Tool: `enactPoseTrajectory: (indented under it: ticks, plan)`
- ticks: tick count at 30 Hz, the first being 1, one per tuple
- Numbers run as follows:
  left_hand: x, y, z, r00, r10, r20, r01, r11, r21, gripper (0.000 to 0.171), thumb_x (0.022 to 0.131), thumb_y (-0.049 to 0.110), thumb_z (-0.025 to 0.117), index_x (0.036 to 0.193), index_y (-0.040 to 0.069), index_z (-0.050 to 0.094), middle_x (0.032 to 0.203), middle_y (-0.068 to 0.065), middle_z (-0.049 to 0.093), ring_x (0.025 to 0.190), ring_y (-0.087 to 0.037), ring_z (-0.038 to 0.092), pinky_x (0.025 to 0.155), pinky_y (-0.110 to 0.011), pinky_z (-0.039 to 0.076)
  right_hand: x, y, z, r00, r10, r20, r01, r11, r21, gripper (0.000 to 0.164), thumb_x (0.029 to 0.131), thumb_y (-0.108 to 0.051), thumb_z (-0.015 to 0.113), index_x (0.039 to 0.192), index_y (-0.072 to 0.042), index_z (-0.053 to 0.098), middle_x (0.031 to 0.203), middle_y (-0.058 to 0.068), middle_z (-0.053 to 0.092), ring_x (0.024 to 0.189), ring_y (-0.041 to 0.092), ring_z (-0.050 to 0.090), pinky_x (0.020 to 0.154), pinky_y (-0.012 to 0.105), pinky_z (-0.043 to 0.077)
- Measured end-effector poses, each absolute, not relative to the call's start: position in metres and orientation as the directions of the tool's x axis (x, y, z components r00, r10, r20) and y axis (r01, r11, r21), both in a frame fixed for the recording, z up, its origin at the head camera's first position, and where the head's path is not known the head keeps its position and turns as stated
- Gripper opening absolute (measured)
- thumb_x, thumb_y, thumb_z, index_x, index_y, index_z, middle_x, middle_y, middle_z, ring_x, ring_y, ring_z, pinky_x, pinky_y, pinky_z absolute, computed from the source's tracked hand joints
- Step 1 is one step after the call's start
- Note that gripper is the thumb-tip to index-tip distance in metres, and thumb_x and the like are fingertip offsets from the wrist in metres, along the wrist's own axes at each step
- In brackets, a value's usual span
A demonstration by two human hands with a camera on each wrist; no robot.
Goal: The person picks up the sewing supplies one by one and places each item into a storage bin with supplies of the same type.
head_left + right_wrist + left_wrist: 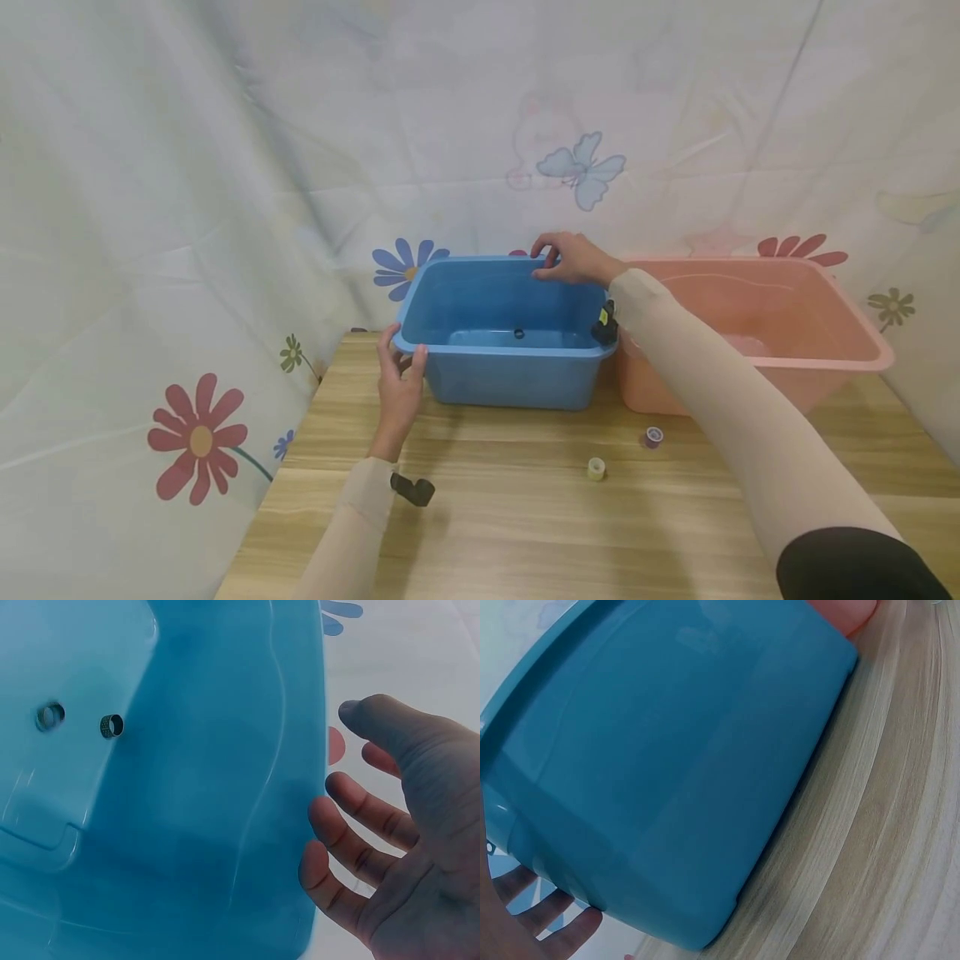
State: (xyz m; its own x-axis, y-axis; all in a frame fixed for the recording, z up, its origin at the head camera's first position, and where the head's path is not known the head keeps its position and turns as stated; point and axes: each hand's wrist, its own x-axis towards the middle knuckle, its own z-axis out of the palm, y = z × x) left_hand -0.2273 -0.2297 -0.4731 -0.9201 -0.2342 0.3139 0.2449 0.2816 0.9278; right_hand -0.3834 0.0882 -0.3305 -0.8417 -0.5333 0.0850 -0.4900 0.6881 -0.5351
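A blue plastic tub (pixel 517 379) stands on the wooden table. My left hand (pixel 397 396) holds its front left corner, thumb at the front and fingers round the left side; in the left wrist view those fingers (pixel 574 934) lie against the tub's side. Over the tub's back rim is my right hand (pixel 576 260), its fingers loosely bent and nothing between them. Inside the tub lies a small dark ring (pixel 112 726). A second, blurrier ring shape (pixel 50 716) shows beside it in the right wrist view.
To the right stands a pink tub (pixel 750 367), partly hidden by my right sleeve. Two small rolls, one pale yellow (pixel 596 468) and one purple (pixel 653 437), lie on the table (pixel 517 517) in front of the tubs. A patterned curtain (pixel 450 150) hangs close behind.
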Motion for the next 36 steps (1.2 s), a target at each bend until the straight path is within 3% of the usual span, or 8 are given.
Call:
enactPoseTrajectory:
  ticks: [7,14,20,28,32,36]
  plan:
    - [-0.230,-0.231,-0.480,-0.910,-0.238,0.338,0.264,0.295,0.918,0.059,0.104,0.045,0.059,0.154,0.037,0.029,0.150,-0.017,0.049,0.125,-0.035,0.057,0.102,-0.057,0.048,-0.383,0.088,-0.333,-0.848,-0.523,0.083,-0.481,0.694,-0.535,0.043,0.095,-0.027,0.075,0.131,-0.010,0.061,0.110,0.012,0.067,0.099,0.029,0.063,0.094,0.044,0.055]
    - [-0.230,-0.231,-0.480,-0.910,-0.237,0.340,0.268,0.287,0.919,0.059,0.104,0.043,0.059,0.155,0.036,0.029,0.151,-0.020,0.048,0.125,-0.037,0.057,0.101,-0.059,0.048,-0.383,0.087,-0.333,-0.844,-0.530,0.084,-0.489,0.695,-0.528,0.043,0.095,-0.028,0.074,0.132,-0.010,0.061,0.110,0.012,0.067,0.099,0.029,0.063,0.092,0.044,0.055]
    - [-0.230,-0.231,-0.479,-0.917,-0.233,0.325,0.259,0.275,0.926,0.062,0.105,0.037,0.059,0.157,0.031,0.026,0.152,-0.023,0.046,0.127,-0.041,0.055,0.101,-0.060,0.047,-0.382,0.086,-0.333,-0.836,-0.541,0.092,-0.502,0.686,-0.526,0.041,0.095,-0.028,0.075,0.129,-0.010,0.062,0.110,0.012,0.068,0.098,0.028,0.064,0.091,0.042,0.056]
    - [-0.212,-0.221,-0.450,-0.928,-0.216,0.305,0.239,0.283,0.929,0.062,0.106,0.028,0.057,0.158,0.015,0.025,0.151,-0.030,0.044,0.127,-0.046,0.054,0.101,-0.060,0.047,-0.381,0.087,-0.334,-0.838,-0.536,0.097,-0.501,0.687,-0.526,0.036,0.095,-0.028,0.075,0.126,-0.014,0.063,0.108,0.011,0.067,0.097,0.028,0.064,0.091,0.043,0.056]
    - [-0.206,-0.217,-0.442,-0.928,-0.214,0.305,0.238,0.290,0.927,0.062,0.106,0.028,0.055,0.157,0.012,0.025,0.152,-0.031,0.043,0.127,-0.046,0.054,0.101,-0.061,0.047,-0.380,0.088,-0.332,-0.834,-0.543,0.099,-0.507,0.684,-0.525,0.039,0.095,-0.029,0.075,0.128,-0.014,0.062,0.110,0.011,0.067,0.099,0.028,0.063,0.091,0.043,0.056]
    - [-0.217,-0.224,-0.457,-0.928,-0.220,0.300,0.231,0.290,0.929,0.062,0.106,0.029,0.056,0.159,0.017,0.024,0.154,-0.029,0.042,0.128,-0.045,0.053,0.101,-0.061,0.047,-0.377,0.088,-0.327,-0.825,-0.557,0.098,-0.519,0.676,-0.524,0.044,0.095,-0.031,0.075,0.133,-0.016,0.060,0.116,0.011,0.067,0.104,0.029,0.063,0.092,0.044,0.056]
